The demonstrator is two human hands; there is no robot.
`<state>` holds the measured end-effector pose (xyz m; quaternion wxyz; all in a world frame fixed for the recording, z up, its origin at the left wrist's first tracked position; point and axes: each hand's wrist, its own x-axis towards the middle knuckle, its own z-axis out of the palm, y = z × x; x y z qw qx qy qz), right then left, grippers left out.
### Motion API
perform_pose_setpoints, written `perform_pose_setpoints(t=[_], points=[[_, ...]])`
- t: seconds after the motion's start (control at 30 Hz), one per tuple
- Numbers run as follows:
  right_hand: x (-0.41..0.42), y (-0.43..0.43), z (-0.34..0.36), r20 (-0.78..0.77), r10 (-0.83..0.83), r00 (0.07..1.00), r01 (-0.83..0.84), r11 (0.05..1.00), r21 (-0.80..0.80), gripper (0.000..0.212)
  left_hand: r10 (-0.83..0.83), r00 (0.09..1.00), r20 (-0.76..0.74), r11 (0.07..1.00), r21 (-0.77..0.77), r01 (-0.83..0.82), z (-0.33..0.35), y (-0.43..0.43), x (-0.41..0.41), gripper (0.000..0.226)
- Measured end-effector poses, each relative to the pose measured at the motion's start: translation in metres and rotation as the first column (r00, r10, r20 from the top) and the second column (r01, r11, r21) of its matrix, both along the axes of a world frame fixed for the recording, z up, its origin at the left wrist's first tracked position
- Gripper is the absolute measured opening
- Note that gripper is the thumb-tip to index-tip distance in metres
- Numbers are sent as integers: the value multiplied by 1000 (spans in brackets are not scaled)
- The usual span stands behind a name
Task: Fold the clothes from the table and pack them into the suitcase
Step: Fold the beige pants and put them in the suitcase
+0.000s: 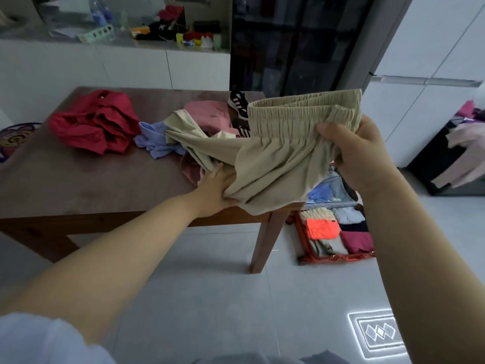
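With the right hand point(359, 156) gripping the beige trousers point(283, 158) at the waistband, the left hand point(217, 190), clutching the legs, should pull them straight before folding.

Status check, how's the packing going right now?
Right hand gripping beige pants at the waistband; left hand holding the legs. Pants unfolded. Red garment waits on table. Suitcase open, unobstructed.

Brown counter point(78, 179) fills mid-left of frame. On it: red garment point(97, 122) upper left, lilac shirt point(154, 139) centre, pink garment point(207, 114) behind it, black/white sneakers point(238, 106) at far right edge, beige trousers point(199, 143) trailing across. Floor point(210, 298) lower frame, grey tile, w/ open red suitcase point(333, 232) lower right.
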<state>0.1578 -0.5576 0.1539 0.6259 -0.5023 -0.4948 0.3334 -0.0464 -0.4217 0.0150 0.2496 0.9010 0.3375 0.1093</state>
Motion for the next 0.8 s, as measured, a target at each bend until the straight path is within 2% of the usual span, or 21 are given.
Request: perform_pose_setpoints(t=[0.07, 0.13, 0.23, 0.33, 0.47, 0.53, 0.6, 0.8], points=[[2, 2, -1, 4, -4, 1000, 5, 1000, -14, 23, -34, 999, -40, 997, -76, 31, 2, -22, -9, 88], [3, 5, -2, -14, 14, 1000, -14, 1000, -27, 24, -57, 993, -99, 968, -248, 31, 11, -52, -14, 80], [0, 11, -4, -40, 77, 996, -79, 995, -58, 23, -150, 968, -203, 865, -501, 29, 15, -90, -19, 64], [-6, 16, -8, -64, 126, 990, -130, 989, -67, 18, -206, 963, -175, 740, -672, 36, 9, -109, -22, 58], [-10, 20, -11, -95, 152, 984, -156, 987, -39, 26, -178, 976, -123, 672, -740, 29, 6, -110, -26, 45], [-9, 20, -11, -103, 158, 982, -161, 987, -16, 32, -114, 984, -135, 653, -756, -28, 6, -104, -32, 27], [-7, 19, -10, -111, 160, 981, -160, 987, 5, 25, -110, 982, -151, 601, -798, -55, 9, -98, -37, 11], [-9, 22, -19, -103, 177, 979, -181, 983, -22, 16, -244, 959, -148, 311, -948, -67, 9, -98, -37, 32]])
